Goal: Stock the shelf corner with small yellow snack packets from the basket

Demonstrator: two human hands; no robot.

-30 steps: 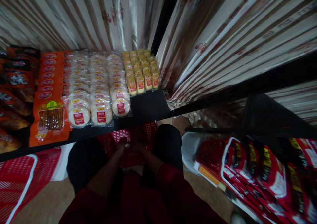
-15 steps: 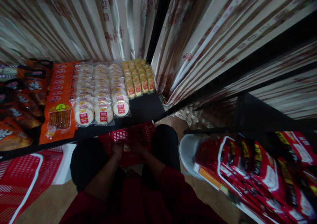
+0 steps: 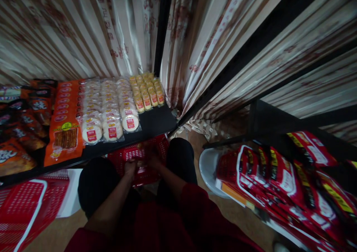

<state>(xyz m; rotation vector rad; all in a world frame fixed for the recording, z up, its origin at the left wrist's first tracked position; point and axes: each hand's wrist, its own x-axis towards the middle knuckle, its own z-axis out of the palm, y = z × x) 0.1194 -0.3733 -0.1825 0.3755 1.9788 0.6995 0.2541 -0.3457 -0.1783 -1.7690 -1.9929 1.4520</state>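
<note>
Both of my hands are down inside a red basket [image 3: 118, 159] between my knees, under the shelf edge. My left hand [image 3: 131, 165] is at the basket's middle, close to some small pale item that is too dark to identify. Beside it, my right hand [image 3: 153, 158] reaches in from the right; its fingers are dark and blurred. On the black shelf [image 3: 156, 122] above stand rows of round white crackers [image 3: 112, 130] in clear wrap, small yellow packs [image 3: 147, 97] and orange flat packs [image 3: 66, 138].
Orange and black snack bags [image 3: 16, 155] lie at the shelf's left. Another red basket [image 3: 28, 203] stands below them. At the right are a grey stool [image 3: 208, 170] and a white-handled basket of red packs [image 3: 281, 174]. Curtains [image 3: 125, 29] hang behind.
The view has shifted slightly, so the shelf goods sit a little further left and lower. My hands stay in the red basket, with the right hand moved slightly.
</note>
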